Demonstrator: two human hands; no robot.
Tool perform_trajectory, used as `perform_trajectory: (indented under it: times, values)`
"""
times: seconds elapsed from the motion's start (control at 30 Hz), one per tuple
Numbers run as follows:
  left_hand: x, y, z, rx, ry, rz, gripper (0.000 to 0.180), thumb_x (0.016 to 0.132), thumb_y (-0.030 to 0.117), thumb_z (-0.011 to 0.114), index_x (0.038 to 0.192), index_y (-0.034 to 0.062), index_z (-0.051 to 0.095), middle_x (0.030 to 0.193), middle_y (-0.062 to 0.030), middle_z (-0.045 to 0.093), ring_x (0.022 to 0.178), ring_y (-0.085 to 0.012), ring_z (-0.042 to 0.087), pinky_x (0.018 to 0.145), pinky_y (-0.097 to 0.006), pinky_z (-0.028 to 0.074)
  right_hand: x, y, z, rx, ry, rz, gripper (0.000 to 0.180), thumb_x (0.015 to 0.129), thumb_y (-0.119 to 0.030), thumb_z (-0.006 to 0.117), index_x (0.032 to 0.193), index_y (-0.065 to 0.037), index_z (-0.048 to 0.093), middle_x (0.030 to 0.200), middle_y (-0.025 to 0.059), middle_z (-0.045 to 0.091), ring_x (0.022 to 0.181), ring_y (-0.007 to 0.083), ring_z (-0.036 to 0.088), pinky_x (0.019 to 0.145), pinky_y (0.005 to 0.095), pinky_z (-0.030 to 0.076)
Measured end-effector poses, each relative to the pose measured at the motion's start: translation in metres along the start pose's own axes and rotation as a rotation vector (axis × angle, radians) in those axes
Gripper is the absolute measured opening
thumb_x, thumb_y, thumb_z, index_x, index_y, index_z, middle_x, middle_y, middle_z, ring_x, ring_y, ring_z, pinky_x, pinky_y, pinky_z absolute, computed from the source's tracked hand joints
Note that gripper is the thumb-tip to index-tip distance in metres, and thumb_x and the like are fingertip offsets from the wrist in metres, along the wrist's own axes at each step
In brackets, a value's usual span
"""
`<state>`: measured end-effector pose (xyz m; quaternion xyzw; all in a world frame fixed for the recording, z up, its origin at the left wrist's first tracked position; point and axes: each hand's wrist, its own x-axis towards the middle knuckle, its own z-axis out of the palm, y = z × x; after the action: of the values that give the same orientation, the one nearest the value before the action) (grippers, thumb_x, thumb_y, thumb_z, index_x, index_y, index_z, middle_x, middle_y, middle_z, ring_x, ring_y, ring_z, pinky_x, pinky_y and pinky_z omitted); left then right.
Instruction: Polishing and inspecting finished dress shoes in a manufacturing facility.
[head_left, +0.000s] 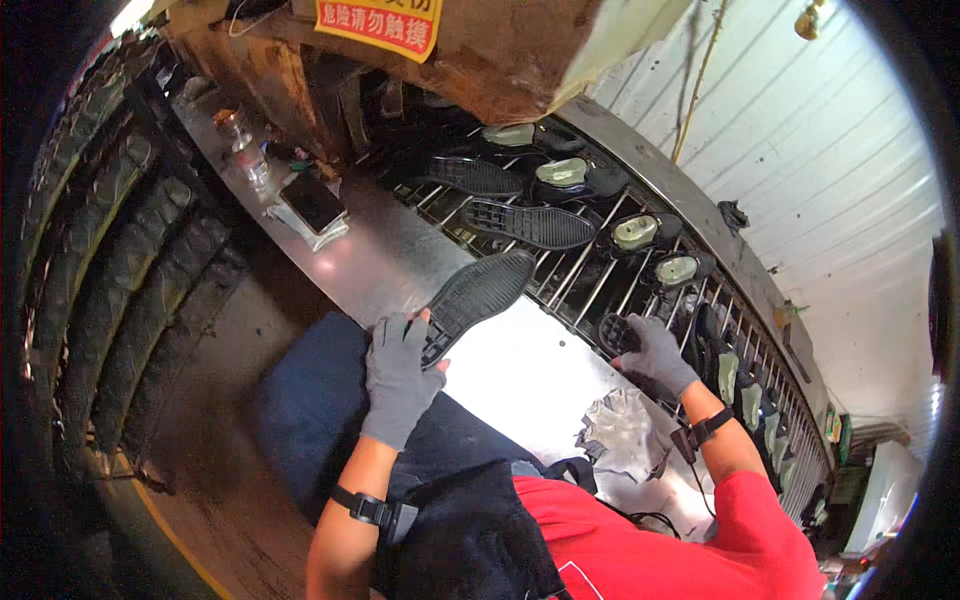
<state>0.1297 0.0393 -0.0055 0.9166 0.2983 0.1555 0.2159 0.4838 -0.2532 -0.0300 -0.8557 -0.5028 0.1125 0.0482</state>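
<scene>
My left hand [398, 385], in a grey glove with bare fingertips, grips one end of a black shoe sole [478, 295]. The sole is tilted above the metal worktop, its ridged face showing. Over at the edge of the slatted metal conveyor, my right hand [655, 355], gloved the same way, has its fingers curled on another black sole [612, 333]. Only one end of that sole shows; the hand hides the rest. Two more black soles [530, 225] [475, 177] lie tread up on the conveyor bars beyond the held one.
The conveyor [580, 265] carries several dark shoes with pale green tops [635, 232]. On the metal worktop [400, 245] are a phone [314, 202] on folded cloth, a clear bottle [247, 155] and crumpled grey scraps [618, 430]. A rack of dark shoes [130, 250] stands left; a brown housing [500, 50] overhangs the conveyor.
</scene>
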Motion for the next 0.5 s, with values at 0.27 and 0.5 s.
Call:
perform_trajectory:
  times: [0.27,0.5]
  values:
    - [-0.028,0.004,0.006,-1.285,-0.148,-0.331,0.058,0.110,0.041,0.053,0.145,-0.0050,0.054,0.121,-0.0140,0.070,0.105,-0.0206,0.070,0.089,-0.036,0.060,0.030,-0.194,-0.099,0.201,0.091,-0.952,0.078,0.090,-0.055,0.070,0.154,-0.013,0.050,0.148,0.0183,0.055,0.139,0.0361,0.049,0.118,0.0496,0.037]
    - [-0.066,-0.001,-0.058,-1.497,0.310,-0.726,0.041,0.103,0.023,0.063,0.133,-0.0035,0.056,0.113,-0.0168,0.068,0.088,-0.0288,0.073,0.081,-0.044,0.067,0.057,0.005,-0.032,0.864,0.467,0.556,0.067,0.090,-0.042,0.082,0.143,-0.009,0.058,0.118,0.0111,0.073,0.101,0.0172,0.069,0.087,0.0370,0.056]
